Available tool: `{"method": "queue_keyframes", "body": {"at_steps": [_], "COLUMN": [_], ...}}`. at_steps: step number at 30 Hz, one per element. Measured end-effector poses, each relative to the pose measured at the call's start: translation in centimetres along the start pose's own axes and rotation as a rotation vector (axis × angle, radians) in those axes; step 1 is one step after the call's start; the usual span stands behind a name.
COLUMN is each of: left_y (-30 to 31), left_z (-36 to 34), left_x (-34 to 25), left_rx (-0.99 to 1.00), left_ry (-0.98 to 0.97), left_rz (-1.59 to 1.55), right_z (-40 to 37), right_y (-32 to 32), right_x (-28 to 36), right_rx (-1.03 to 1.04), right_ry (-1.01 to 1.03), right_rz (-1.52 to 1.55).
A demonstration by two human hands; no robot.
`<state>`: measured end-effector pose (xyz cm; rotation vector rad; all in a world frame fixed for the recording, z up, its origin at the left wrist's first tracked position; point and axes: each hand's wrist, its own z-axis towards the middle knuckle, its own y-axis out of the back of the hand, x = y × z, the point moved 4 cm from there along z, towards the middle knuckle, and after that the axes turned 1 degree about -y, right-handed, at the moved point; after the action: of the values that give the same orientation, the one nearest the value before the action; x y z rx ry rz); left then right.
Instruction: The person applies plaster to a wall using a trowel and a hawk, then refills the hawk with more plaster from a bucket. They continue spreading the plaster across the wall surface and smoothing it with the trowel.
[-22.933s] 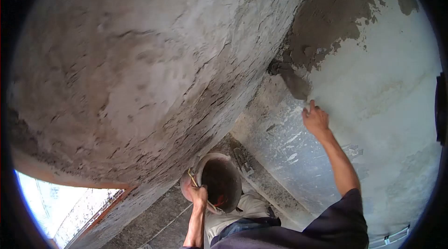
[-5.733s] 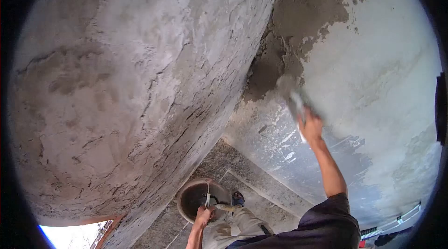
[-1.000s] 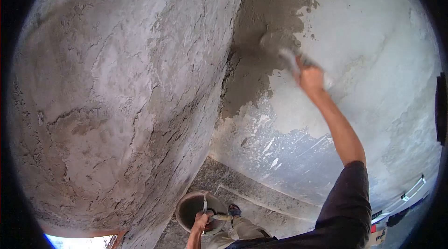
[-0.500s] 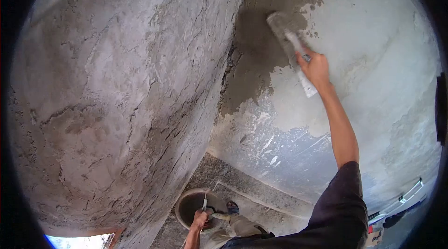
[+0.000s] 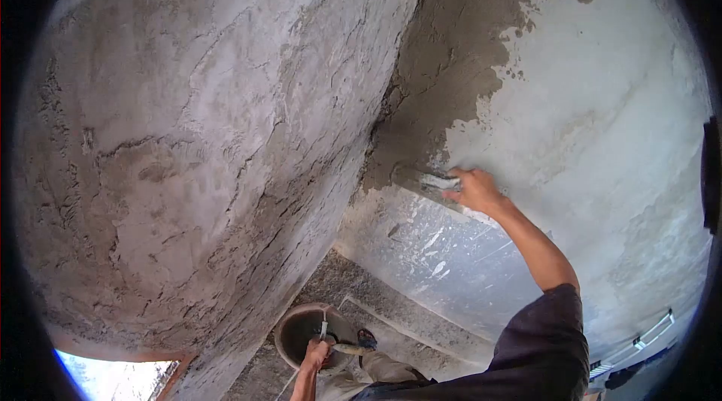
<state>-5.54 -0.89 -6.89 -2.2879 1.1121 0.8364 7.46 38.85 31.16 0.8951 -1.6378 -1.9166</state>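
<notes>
My right hand [image 5: 480, 192] is closed around the handle of a plastering trowel [image 5: 423, 180]. The trowel's long flat blade lies against the wall at the lower edge of a dark wet plaster patch [image 5: 451, 47], near the inside corner. Low in the view, my left hand [image 5: 317, 353] grips a tool with a pale, narrow handle [image 5: 324, 327]. Its working end is hidden by the hand. That hand is above a round bucket [image 5: 283, 333] with a dark inside.
A rough, cracked wall [image 5: 188, 138] fills the left side. Bare pale wall [image 5: 602, 100] stretches right of the wet patch. A concrete ledge [image 5: 421, 326] runs along the wall's foot beside my sandalled foot [image 5: 366, 338]. A ladder-like metal frame [image 5: 653, 332] is at lower right.
My right hand has brought the trowel down the wall, and the blade now lies closer to level. My left hand stays over the bucket. The view has shifted slightly.
</notes>
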Motion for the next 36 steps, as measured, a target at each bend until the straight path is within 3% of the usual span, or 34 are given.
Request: {"method": "queue_keyframes", "body": {"at_steps": [3,5,7,8,10,11,13,15,17,20,26,28,30,32,33,35,36], "left_y": [0.7,0.7,0.8,1.0,1.4,1.5,1.7,1.8,1.5,1.4,2.2,1.8,1.4,1.2,1.3,1.6,1.6], "left_z": [0.3,1.0,1.0,1.0,1.1,1.1,1.9,2.9,3.2,3.7,4.4,3.5,1.8,2.6,3.6,5.0,5.2], "left_x": [1.8,1.6,2.1,2.3,2.7,3.2,4.5,6.6,7.2,8.5,11.2,9.8,8.3,8.4,11.1,13.6,14.1], "left_rx": [-0.032,0.013,0.005,-0.007,-0.039,-0.037,-0.038,-0.003,-0.021,-0.047,-0.043,-0.027,-0.025,-0.032,-0.067,-0.097,-0.079], "left_ry": [0.112,-0.051,-0.11,-0.111,-0.105,-0.05,0.011,0.057,0.061,0.081,0.114,0.029,0.042,0.022,0.056,0.095,0.088], "left_rz": [0.012,0.047,-0.015,-0.002,0.008,0.025,0.047,0.011,0.057,0.118,0.075,0.112,0.137,0.156,0.107,0.05,0.082], "right_z": [-2.7,-4.6,-7.3,-7.6,-7.1,-6.5,-3.6,0.1,2.6,6.7,8.5,7.7,5.5,2.4,1.9,-0.6,-0.5], "right_y": [1.2,-2.2,-6.0,-7.5,-9.1,-9.9,-6.2,-4.5,-3.1,-5.1,-16.0,-22.1,-29.8,-30.6,-29.0,-21.9,-19.6], "right_x": [-0.7,-2.3,-1.4,-0.9,0.7,1.2,3.0,3.4,4.4,3.9,4.1,3.8,2.9,3.9,4.2,5.6,5.0], "right_rx": [-0.054,0.036,0.277,0.289,0.148,0.169,-0.177,-0.876,-0.801,-0.8,-0.627,-0.389,-0.002,0.161,0.156,-0.202,-0.262], "right_ry": [-0.069,-0.181,-0.521,-0.499,-0.493,-0.491,-0.295,0.274,0.101,0.006,-0.098,-0.037,0.161,0.257,0.261,0.35,0.342], "right_rz": [0.1,0.454,1.066,1.064,1.618,1.628,1.21,0.425,0.236,0.125,0.097,-0.018,-0.103,-0.143,-0.149,-0.101,-0.096]}}
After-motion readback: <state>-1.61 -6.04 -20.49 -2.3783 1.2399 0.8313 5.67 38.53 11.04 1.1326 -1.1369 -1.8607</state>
